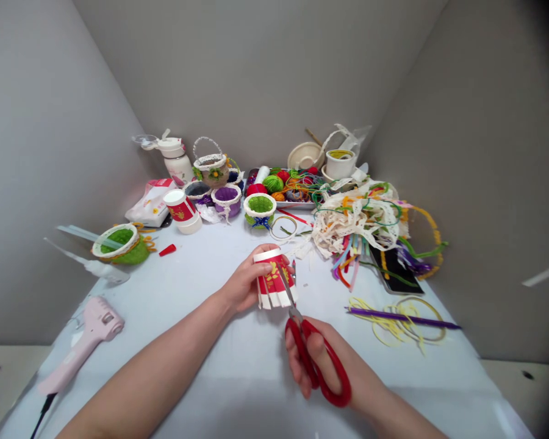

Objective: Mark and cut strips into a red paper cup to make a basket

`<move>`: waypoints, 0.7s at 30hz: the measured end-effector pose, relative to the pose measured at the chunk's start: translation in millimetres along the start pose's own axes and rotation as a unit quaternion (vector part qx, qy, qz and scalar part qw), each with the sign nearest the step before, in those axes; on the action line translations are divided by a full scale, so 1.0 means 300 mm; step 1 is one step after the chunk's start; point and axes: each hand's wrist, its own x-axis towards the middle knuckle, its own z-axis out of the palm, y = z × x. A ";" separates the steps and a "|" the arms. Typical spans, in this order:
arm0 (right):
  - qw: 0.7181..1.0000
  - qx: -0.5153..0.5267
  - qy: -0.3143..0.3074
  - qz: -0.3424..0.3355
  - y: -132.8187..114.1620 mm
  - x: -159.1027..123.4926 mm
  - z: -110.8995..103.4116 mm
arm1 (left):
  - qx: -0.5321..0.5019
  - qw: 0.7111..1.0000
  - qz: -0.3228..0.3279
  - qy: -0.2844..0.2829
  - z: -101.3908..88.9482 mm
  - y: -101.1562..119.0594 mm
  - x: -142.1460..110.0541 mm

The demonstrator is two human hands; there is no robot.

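Observation:
My left hand (247, 278) grips a red and white paper cup (269, 284) with gold print, held upside down above the table. Several slits run up from the cup's lower rim, leaving narrow strips along that edge. In my right hand (322, 353) are red-handled scissors (343, 390), with thumb and fingers through the loops. Their blades are parted and lie at the cup's right side, pointing up and away from me. Whether one blade sits inside the cup I cannot tell.
A pink glue gun (85, 344) lies at left, near a green basket (135, 249). Stacked paper cups (183, 210), small yarn baskets (227, 198) and a yarn tray (297, 206) stand behind. At right are tangled lace trim (333, 225), a phone (396, 274) and a purple pencil (402, 316).

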 end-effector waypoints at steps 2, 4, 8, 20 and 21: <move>1.000 -0.005 0.014 0.001 -0.001 0.005 0.003 | 0.006 1.000 0.001 0.001 0.000 -0.002 0.000; 0.999 -0.011 0.035 0.001 -0.003 0.011 0.007 | 0.017 1.000 -0.001 -0.008 0.002 -0.008 0.000; 0.998 -0.025 0.064 0.008 -0.008 0.019 0.012 | 0.033 0.999 -0.009 -0.021 0.010 -0.024 0.000; 0.995 -0.032 0.087 0.032 0.008 0.026 0.001 | 0.026 1.000 -0.008 -0.015 0.014 -0.025 -0.003; 0.995 -0.031 0.092 0.039 0.008 0.027 0.000 | 0.025 1.000 -0.008 -0.014 0.015 -0.024 -0.004</move>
